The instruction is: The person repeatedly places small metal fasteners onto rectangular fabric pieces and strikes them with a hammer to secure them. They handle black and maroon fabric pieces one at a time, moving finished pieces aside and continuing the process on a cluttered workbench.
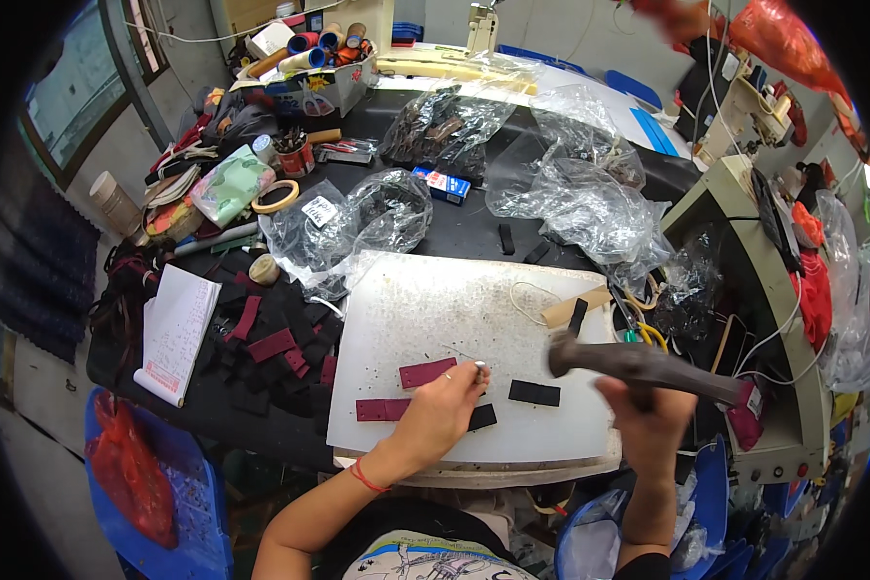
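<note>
My left hand (433,414) is closed over the white board (474,290), its fingertips pinching a small metal punch-like piece (480,366), mostly hidden. A maroon strip (423,373) lies just beside these fingers, and another maroon strip (381,410) is nearer me, partly behind the hand. One black strip (481,417) rests right of the hand and a second black strip (535,392) further right. At the board's right edge, my right hand (648,416) grips a dark hammer (638,362), raised above the board. The hammer covers part of another black strip (578,315).
Left of the board are piled black and maroon strips (271,343) and an open notebook (180,329). Clear plastic bags (590,193) and a blue box (443,185) lie behind. Scissors (652,333) sit at the right, near a grey machine housing (783,396).
</note>
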{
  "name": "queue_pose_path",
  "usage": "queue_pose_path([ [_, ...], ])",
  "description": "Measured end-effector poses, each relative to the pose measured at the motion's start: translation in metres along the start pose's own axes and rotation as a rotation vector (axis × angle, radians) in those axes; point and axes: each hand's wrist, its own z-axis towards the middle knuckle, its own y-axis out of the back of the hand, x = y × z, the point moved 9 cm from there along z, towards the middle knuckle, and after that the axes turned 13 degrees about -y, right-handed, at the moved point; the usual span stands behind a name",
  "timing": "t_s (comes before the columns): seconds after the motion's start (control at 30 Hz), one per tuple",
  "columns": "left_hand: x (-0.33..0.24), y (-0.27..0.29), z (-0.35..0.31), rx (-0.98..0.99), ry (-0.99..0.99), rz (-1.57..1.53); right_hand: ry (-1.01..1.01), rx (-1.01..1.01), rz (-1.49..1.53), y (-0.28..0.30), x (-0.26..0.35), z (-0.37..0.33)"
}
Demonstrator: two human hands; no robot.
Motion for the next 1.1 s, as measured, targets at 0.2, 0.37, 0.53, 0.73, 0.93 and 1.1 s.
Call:
queue_pose_path([
  [0.2, -0.006, -0.012, 0.001, 0.095, -0.034, 0.134, 0.141, 0.300, -0.420, -0.052, 0.001, -0.009],
  [0.37, 0.023, 0.016, 0.007, -0.120, 0.254, -0.284, 0.100, 0.347, -0.412, -0.064, -0.022, -0.019],
  [0.53, 0.028, 0.059, -0.026, -0.280, 0.301, -0.385, 0.131, 0.434, -0.374, -0.092, -0.020, -0.034],
  [0.73, 0.027, 0.047, -0.041, -0.233, 0.369, -0.495, 0.114, 0.605, -0.484, -0.127, -0.017, -0.040],
  [0.93, 0.031, 0.045, -0.042, -0.196, 0.375, -0.406, 0.102, 0.619, -0.534, -0.130, -0.020, -0.041],
  [1.1, 0.025, 0.047, -0.040, -0.200, 0.262, -0.332, 0.187, 0.586, -0.476, -0.128, -0.014, -0.041],
])
